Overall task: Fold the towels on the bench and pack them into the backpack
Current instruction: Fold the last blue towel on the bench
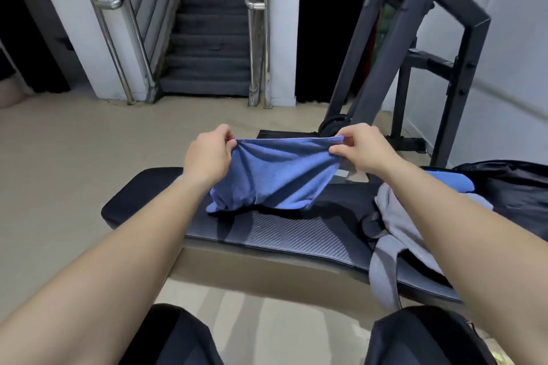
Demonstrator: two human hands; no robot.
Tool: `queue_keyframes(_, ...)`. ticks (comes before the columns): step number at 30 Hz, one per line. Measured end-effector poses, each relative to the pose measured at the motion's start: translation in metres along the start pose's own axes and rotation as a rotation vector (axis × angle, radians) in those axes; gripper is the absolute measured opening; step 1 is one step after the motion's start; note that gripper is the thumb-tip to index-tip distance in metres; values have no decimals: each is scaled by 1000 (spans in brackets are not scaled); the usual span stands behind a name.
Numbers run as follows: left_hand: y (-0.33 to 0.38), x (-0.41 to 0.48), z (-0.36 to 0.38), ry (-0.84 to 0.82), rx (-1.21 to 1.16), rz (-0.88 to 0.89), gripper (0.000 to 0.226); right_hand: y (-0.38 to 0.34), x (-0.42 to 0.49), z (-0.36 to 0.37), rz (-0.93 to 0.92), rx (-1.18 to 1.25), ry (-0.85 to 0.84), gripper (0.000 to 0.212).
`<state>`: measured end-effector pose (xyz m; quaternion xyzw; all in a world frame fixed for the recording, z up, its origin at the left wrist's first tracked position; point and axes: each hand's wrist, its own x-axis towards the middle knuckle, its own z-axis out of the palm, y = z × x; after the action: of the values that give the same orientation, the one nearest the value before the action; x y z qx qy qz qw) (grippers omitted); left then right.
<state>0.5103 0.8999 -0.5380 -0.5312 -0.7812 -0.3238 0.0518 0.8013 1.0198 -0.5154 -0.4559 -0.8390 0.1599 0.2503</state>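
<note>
bare forearms (142, 249), no sleeves; dark shorts (178, 338) cover both thighs.

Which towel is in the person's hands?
The medium-blue terry towel, pinched at its top edge by the left hand and right hand. The grey towel lies crumpled on the black padded bench; the bright blue towel lies farther right.

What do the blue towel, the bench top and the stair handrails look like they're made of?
Blue towel: soft, matte cloth, probably microfibre or terry; it sags and bunches.
Bench top: dark padding with a likely vinyl cover, ribbed and faintly shiny.
Handrails: bare polished metal, maybe steel, with bright glints.
</note>
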Motion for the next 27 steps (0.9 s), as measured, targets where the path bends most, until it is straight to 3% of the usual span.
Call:
queue_keyframes(3,16,14,-23,27,-55,-17,13,-23,14,-30,-41,31,58,22)
queue_keyframes(9,56,51,-72,163,-130,72,11,-54,37,-76,46,-36,353,24)
queue_keyframes(13,58,50,-56,137,-136,106,11,-45,35,-66,121,-45,430,24)
queue_keyframes(18,26,9,20,-51,-136,78,11,-3,7,-3,223,-51,266,26)
queue_keyframes(22,20,-26,70,-213,-201,51,14,29,-19,66,295,-254,-79,15)
queue_keyframes(24,23,-38,86,-284,-242,68,16,38,-27,92,202,-287,-182,34)
queue_keyframes(27,27,-52,99,-316,-337,85,15,31,-35,118,-65,-87,-263,63)
